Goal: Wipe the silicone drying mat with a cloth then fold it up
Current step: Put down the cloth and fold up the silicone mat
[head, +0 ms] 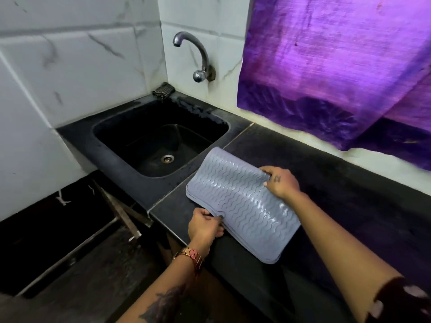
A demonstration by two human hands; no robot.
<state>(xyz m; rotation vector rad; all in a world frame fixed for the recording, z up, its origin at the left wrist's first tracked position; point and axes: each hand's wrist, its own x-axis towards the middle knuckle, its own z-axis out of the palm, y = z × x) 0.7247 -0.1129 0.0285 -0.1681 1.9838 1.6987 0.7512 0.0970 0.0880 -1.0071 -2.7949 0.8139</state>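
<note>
Already doubled over: the mat (240, 203) lies on the dark counter (326, 187) just right of the sink (161, 148), ribbed wavy side up, one layer folded onto another. Fold runs along the far-left rounded edge; its free edges show at the near left, where a lower layer peeks out beneath the top one. Near-right corner overhangs the counter's front edge slightly.

Left hand (206, 226): fingers curled, pinching the mat's near edge at a small tab or notch. Right hand (281, 181): fingers bent down onto the far-right edge, gripping it; the mat bulges up there, so that side looks lifted rather than flat.

Progress, judged: no cloth in view near the mat, so wiping is either finished or cannot be confirmed. First fold done. Grip at two opposite edges suggests a second fold or a squaring-up is in hand. Left to do: bring it to final folded size, press flat.

Surroundings: tap (196, 54) on the tiled wall above the sink, a dark scrubber (163, 89) at the sink's far rim, a purple cloth (338, 66) hanging on the far-right wall. Watch (190, 256) on the left wrist.
</note>
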